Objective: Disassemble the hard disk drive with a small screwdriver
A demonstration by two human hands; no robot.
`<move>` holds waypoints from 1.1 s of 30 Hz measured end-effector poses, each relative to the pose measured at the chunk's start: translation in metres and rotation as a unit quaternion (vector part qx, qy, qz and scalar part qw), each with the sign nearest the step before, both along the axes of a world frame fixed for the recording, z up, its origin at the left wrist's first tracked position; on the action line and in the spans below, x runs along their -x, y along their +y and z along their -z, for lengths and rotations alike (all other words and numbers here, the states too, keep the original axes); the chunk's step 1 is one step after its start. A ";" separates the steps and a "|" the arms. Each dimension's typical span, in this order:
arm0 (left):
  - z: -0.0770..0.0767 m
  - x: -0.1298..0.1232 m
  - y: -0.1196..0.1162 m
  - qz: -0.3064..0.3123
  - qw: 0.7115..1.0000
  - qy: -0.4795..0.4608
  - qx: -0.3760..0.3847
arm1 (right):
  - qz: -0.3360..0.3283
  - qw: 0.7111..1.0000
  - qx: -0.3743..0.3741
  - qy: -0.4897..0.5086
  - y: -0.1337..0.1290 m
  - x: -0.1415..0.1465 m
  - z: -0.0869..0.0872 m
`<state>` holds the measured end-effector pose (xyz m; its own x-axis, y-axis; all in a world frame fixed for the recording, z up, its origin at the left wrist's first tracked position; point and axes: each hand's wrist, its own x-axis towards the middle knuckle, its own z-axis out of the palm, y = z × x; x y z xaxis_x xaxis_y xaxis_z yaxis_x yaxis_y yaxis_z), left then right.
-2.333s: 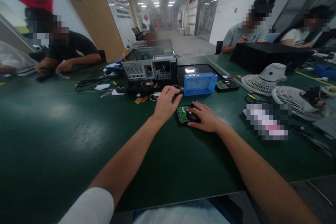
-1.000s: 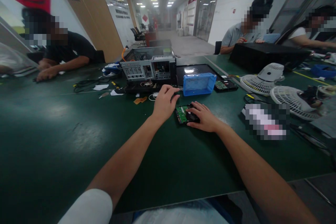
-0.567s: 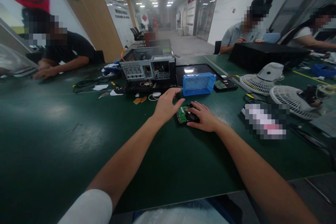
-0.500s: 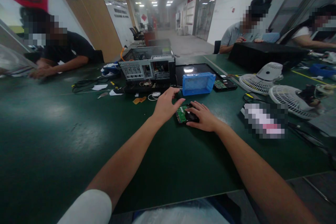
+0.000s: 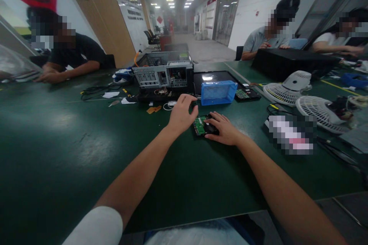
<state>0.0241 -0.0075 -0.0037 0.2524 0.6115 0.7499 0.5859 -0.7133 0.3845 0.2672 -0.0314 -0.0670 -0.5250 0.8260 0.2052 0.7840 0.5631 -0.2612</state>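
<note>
A hard drive with a green circuit board (image 5: pixel 200 125) lies on the dark green table (image 5: pixel 184 183). My right hand (image 5: pixel 222 128) rests on the drive's right side, thumb at its near edge and fingers over its black part. Just left of the drive and above the table, my left hand (image 5: pixel 183 113) is curled, with thumb and fingertips near each other. A small dark thing shows by its fingertips, too small to make out. Behind both hands stands a blue plastic bin (image 5: pixel 218 92), tipped so its opening faces me.
An opened computer case (image 5: pixel 161 76) stands behind my left hand, beside a dark flat panel (image 5: pixel 211 76). White fan parts (image 5: pixel 283 91) and cables lie to the right. A black case (image 5: pixel 293 61) sits before a person at the back right; another person sits left.
My left thumb has moved closer to the fingers of that hand. My right hand keeps its place on the drive. The whole view has shifted slightly.
</note>
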 end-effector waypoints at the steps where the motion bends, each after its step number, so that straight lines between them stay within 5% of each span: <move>1: 0.000 0.000 0.000 -0.005 1.000 0.000 0.000 | 0.000 1.000 -0.001 0.000 0.000 0.000 0.000; 33: -0.004 -0.001 -0.002 0.051 0.999 0.007 0.014 | -0.001 1.000 0.010 0.003 0.008 0.000 0.003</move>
<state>0.0247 -0.0093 0.0006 0.3243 0.6031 0.7288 0.5159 -0.7585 0.3981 0.2676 -0.0236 -0.0701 -0.5252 0.8291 0.1917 0.7813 0.5590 -0.2776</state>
